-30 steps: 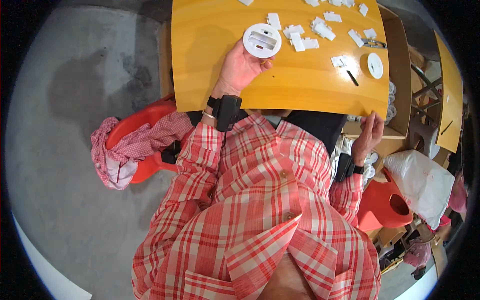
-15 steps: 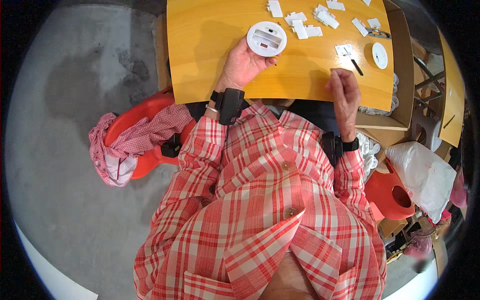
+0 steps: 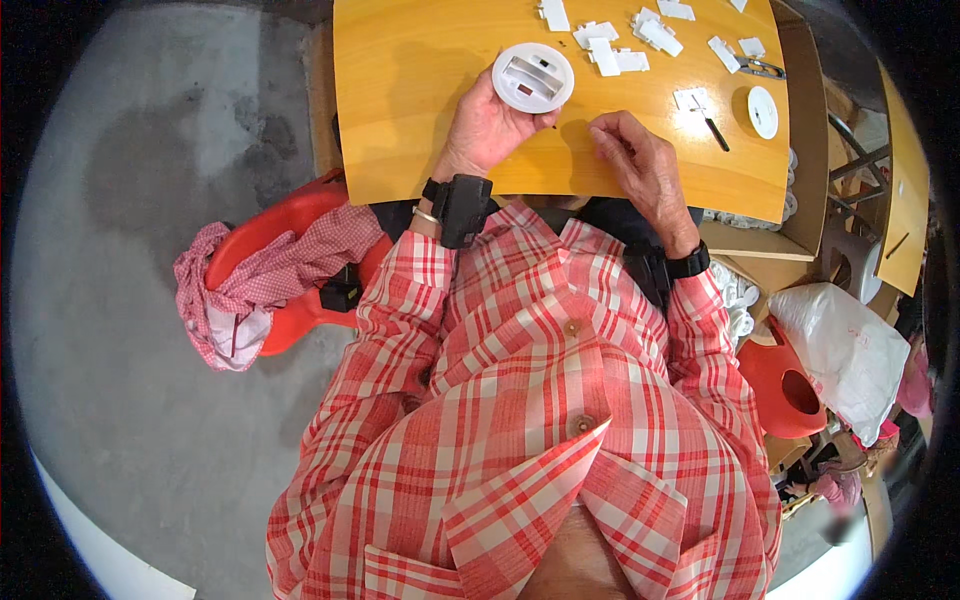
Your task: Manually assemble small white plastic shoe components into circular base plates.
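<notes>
My left hand (image 3: pixel 482 130) is closed around a round white plastic housing (image 3: pixel 533 78), held over the table with its battery compartment facing up. Two slots, one dark and one brownish, show in that face. To its right, my right hand (image 3: pixel 645 168) hovers above the table's near part, fingers bent and thumb drawn in close to them. Whatever those fingertips hold, if anything, is too small to make out. Beyond this hand lies a thin black-handled tool (image 3: pixel 717 135), its tip over a small white plate (image 3: pixel 692 99). Another round white part (image 3: pixel 762 112) lies near the table's right edge.
Several flat white plastic pieces (image 3: pixel 657 36) are scattered along the far side of the yellow table (image 3: pixel 420 90). A grey-black hand tool (image 3: pixel 760 68) rests by the right edge. Alongside stands a cardboard box (image 3: pixel 808 150) with white parts inside. A red chair (image 3: pixel 290 325) draped with checked cloth is at left.
My right hand has moved left, away from the black-handled tool and closer to the housing. My left hand keeps the housing in nearly the same place.
</notes>
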`<state>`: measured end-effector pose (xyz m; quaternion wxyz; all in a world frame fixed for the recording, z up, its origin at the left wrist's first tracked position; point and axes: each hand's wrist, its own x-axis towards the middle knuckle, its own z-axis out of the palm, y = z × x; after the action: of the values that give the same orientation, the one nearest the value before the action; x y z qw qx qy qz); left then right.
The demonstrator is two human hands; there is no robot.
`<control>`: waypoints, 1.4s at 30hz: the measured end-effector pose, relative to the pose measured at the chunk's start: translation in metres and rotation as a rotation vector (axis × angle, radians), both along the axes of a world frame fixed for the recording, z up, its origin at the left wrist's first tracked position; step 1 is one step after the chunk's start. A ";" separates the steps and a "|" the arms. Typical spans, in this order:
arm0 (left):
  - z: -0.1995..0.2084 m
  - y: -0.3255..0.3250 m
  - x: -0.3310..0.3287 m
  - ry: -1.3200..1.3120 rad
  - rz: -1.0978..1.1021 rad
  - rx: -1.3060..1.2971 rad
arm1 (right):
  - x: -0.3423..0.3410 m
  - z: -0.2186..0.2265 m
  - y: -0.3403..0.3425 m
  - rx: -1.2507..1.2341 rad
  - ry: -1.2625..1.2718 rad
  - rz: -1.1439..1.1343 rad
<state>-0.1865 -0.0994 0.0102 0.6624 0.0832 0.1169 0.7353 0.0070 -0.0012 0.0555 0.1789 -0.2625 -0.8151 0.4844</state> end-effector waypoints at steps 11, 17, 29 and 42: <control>0.022 -0.001 0.012 0.447 0.101 -0.143 | -0.013 0.008 -0.003 -0.200 0.060 0.033; 0.023 -0.001 0.011 0.363 0.088 -0.084 | -0.018 0.011 0.001 -0.607 0.092 -0.087; 0.026 0.001 0.012 0.323 -0.013 -0.114 | -0.024 0.019 0.023 -0.438 0.152 -0.042; 0.025 -0.003 0.009 0.267 -0.120 -0.211 | -0.041 0.017 0.050 0.018 0.027 0.031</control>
<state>-0.1770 -0.1024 0.0347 0.6887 0.1170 0.2752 0.6605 -0.0335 0.0485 0.0722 0.1846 -0.2416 -0.8209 0.4834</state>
